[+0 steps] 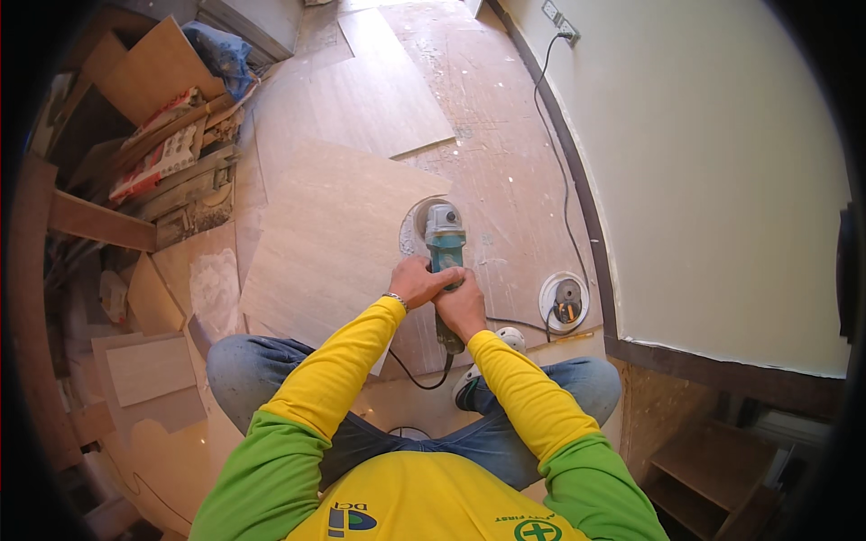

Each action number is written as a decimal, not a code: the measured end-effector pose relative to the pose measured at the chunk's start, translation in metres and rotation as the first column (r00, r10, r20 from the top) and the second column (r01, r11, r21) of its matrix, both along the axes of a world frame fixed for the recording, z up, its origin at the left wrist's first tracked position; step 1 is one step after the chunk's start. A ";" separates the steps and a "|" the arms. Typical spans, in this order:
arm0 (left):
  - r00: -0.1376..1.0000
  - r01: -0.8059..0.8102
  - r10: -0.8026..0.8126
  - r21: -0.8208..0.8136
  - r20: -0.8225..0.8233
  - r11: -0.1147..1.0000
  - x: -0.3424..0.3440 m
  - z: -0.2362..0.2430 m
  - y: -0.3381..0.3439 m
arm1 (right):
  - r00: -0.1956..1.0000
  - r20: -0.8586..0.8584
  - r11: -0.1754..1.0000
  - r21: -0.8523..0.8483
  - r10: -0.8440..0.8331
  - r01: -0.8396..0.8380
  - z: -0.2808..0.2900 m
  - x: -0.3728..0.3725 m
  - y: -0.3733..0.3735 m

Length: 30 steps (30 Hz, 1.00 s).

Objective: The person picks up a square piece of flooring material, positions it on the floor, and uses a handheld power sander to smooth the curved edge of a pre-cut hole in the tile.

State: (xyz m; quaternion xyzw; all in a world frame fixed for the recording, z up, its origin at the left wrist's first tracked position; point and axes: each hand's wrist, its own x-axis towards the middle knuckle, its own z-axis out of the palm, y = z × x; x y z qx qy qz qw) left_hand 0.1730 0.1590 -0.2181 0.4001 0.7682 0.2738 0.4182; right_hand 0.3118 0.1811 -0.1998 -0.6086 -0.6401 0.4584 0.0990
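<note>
My two hands are closed round a teal-and-grey angle grinder. My left hand grips the body just behind the metal head. Partly overlapping it, my right hand wraps the rear of the body, where the dark handle end points toward me. The grinder's head is over the right edge of a large beige tile lying on the floor. A rounded notch dusted with white powder shows beside the head. Most of the disc is hidden under the tool.
Another tile lies farther off. At right, a white round tray holds a dark disc and a yellow-black item. A black cord runs along the wall from a socket. Boards and cartons pile up left.
</note>
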 end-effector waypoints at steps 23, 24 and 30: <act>0.999 -0.009 0.011 -0.039 0.042 0.999 -0.002 -0.010 0.001 | 1.000 0.016 1.000 -0.007 0.023 -0.023 0.007 -0.001 0.001; 0.999 -0.008 0.010 -0.038 0.043 0.999 -0.002 -0.010 0.001 | 1.000 0.017 1.000 -0.006 0.023 -0.023 0.007 -0.001 0.002; 0.998 -0.004 0.006 -0.040 0.059 0.999 -0.003 -0.011 0.001 | 0.999 0.008 0.999 0.001 0.035 -0.035 0.006 0.000 0.000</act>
